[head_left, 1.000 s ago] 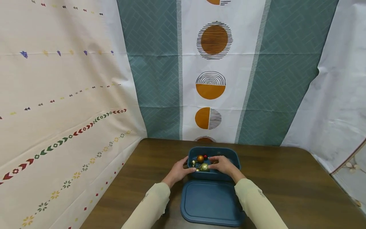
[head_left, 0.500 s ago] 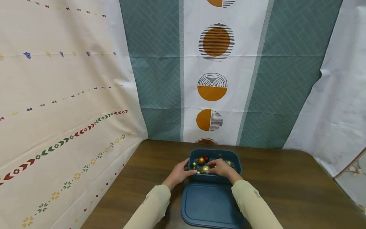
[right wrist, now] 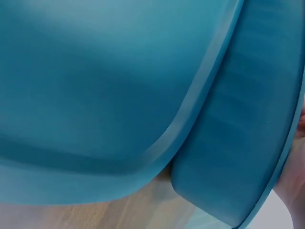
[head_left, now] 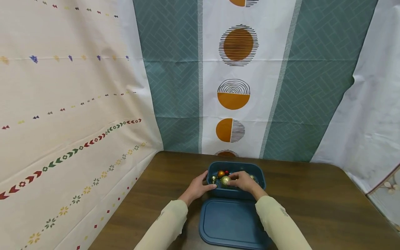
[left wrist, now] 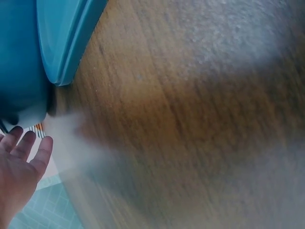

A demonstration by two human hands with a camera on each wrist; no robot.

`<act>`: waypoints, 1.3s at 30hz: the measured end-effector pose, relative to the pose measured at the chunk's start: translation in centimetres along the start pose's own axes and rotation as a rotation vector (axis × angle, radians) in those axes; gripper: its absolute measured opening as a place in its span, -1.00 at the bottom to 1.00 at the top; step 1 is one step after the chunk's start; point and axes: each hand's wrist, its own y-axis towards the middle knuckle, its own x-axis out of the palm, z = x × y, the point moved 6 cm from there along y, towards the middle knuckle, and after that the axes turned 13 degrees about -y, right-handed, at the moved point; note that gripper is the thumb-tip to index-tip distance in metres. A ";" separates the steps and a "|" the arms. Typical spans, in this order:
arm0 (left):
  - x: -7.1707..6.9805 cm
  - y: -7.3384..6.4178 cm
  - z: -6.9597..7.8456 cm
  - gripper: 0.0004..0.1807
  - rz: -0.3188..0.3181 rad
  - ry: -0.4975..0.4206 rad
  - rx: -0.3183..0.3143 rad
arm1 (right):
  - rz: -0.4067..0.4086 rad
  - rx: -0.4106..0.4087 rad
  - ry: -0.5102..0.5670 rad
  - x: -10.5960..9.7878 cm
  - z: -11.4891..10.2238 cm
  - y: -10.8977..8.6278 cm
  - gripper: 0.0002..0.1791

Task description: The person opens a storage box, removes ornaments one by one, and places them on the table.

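Note:
A dark blue plastic container (head_left: 235,193) holds several shiny Christmas baubles. My right hand (head_left: 245,181) reaches into it and pinches a glittery gold bauble (head_left: 225,180) near the front left. An orange bauble (head_left: 221,174), a small red one (head_left: 226,172) and a shiny gold one (head_left: 213,179) sit beyond and to the left. My left hand (head_left: 197,187) rests against the container's left front corner, thumb along the near rim. In the left wrist view its fingers (left wrist: 44,155) lie extended beside the wall. Only an edge of the right hand (right wrist: 291,183) shows in the right wrist view.
A flat blue lid (head_left: 232,222) lies on the brown wooden table (head_left: 300,194), directly in front of the container. Patterned cloths hang behind the table (head_left: 232,76) and along its left side (head_left: 78,104).
My right fingers have closed on the glittery gold bauble, which sits slightly higher in the container. The left hand stays at the corner. The head view has shifted slightly.

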 end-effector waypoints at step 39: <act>-0.4 0.3 0.7 -0.07 -0.043 0.062 -0.043 | 0.297 0.128 0.310 -10.3 3.5 -5.4 -0.35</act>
